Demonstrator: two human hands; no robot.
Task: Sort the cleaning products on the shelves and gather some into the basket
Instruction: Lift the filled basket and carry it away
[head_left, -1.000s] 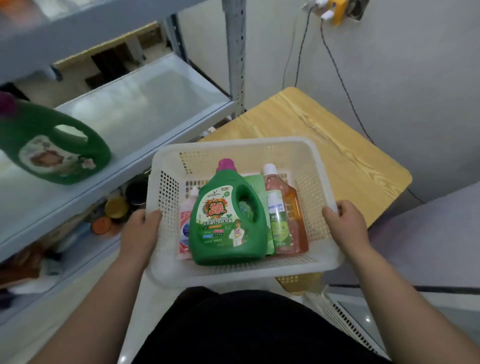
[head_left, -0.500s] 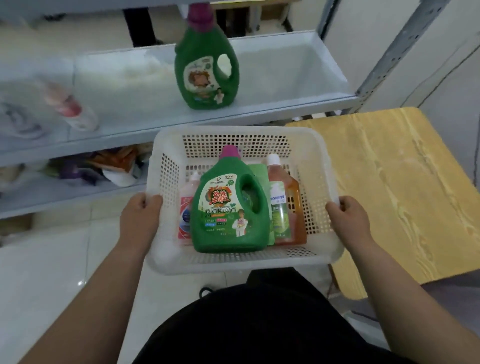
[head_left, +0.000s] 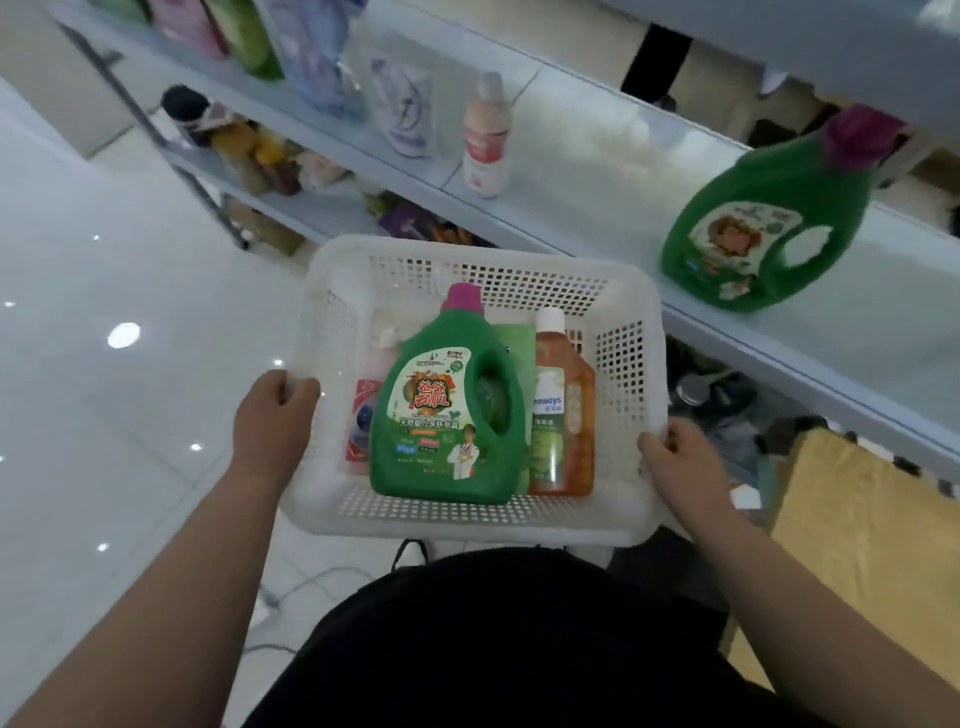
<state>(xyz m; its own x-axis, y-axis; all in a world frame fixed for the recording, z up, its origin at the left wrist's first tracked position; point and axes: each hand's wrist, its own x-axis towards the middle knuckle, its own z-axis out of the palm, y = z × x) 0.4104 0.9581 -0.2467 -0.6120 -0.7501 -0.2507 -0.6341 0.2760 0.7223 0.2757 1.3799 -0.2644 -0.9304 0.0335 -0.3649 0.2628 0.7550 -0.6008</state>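
Observation:
I carry a white perforated basket (head_left: 631, 364) in front of my body. My left hand (head_left: 272, 410) grips its left rim and my right hand (head_left: 678, 460) grips its right rim. Inside lie a green detergent jug with a purple cap (head_left: 449, 405), an orange-brown disinfectant bottle (head_left: 563, 410), a small pink-and-red bottle (head_left: 366, 410) and a green pouch (head_left: 519, 343) mostly hidden under the jug. A second green jug (head_left: 769, 218) stands on the grey shelf (head_left: 597, 156) at the right.
On the same shelf stand a slim pink-white bottle (head_left: 485, 137) and several refill pouches (head_left: 322, 57) to the left. A lower shelf holds mixed clutter (head_left: 270, 156). A wooden table corner (head_left: 857, 535) lies at lower right. Glossy white floor (head_left: 104, 364) spreads to the left.
My view has swung left: the shelf now runs diagonally, the shelf jug has shifted to the upper right, and more pouches show. Both hands keep their hold on the basket.

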